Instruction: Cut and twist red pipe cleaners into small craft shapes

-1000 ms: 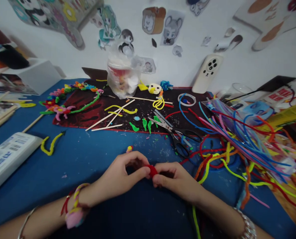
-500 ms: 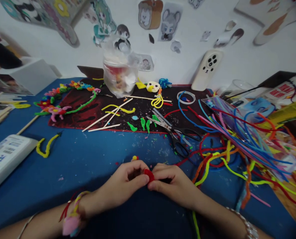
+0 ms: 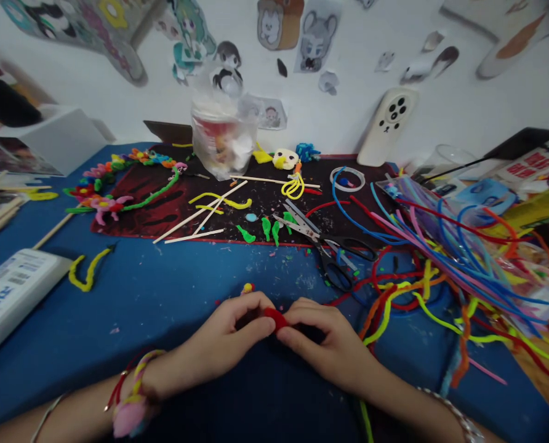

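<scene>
The left hand and right hand meet over the blue bench, fingertips pinching a small red piece that looks light and soft, best held at its ends.

There's fuzzy chenille on those pipe cleaners, and bright steel on the scissor blades against glossy black plastic handles! The red piece looks soft and matt, the wooden sticks pale and smooth, and that blue tabletop is scuffed and flecked!
</scene>
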The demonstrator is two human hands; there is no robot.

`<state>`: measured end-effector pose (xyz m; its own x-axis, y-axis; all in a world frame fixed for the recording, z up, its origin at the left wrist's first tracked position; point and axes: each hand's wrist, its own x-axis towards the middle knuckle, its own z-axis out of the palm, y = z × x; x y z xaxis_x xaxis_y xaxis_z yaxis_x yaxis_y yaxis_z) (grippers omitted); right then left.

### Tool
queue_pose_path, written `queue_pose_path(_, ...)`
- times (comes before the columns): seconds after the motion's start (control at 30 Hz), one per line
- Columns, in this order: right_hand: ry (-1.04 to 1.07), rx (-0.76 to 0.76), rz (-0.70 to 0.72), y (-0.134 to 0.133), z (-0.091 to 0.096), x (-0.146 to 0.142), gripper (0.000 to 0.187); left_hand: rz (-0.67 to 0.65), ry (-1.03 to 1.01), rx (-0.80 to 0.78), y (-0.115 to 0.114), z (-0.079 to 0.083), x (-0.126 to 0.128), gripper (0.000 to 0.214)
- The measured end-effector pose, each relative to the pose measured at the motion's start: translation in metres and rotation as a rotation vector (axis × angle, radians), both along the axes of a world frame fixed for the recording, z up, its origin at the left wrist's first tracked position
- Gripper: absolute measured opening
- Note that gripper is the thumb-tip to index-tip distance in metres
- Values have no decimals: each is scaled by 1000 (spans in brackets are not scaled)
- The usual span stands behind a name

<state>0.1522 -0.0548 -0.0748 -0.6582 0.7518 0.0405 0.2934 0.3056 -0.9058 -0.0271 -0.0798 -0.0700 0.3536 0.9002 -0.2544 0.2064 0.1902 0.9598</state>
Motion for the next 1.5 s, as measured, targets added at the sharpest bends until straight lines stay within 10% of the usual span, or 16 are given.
queue_pose_path(0.17, 19, -3, -37, 1, 1, 0, 11, 30, -118, -122, 4, -3, -3, 20)
queue_pose_path(0.53, -43, 72, 132, -4, -2, 0, 19, -27, 200, 320, -1, -2, -5, 10)
queue_pose_path(0.83, 127, -240, 131, 2, 0, 1, 30, -18, 363, 841, -14, -8, -5, 38)
queue_pose_path(1.1, 160, -472, 171, 0, -4, -1, 44, 51, 580, 999, -13, -16, -7, 34)
queue_pose_path(1.5, 214, -269, 256, -1, 1, 2, 38, 4, 474, 1169, -12, -12, -10, 38)
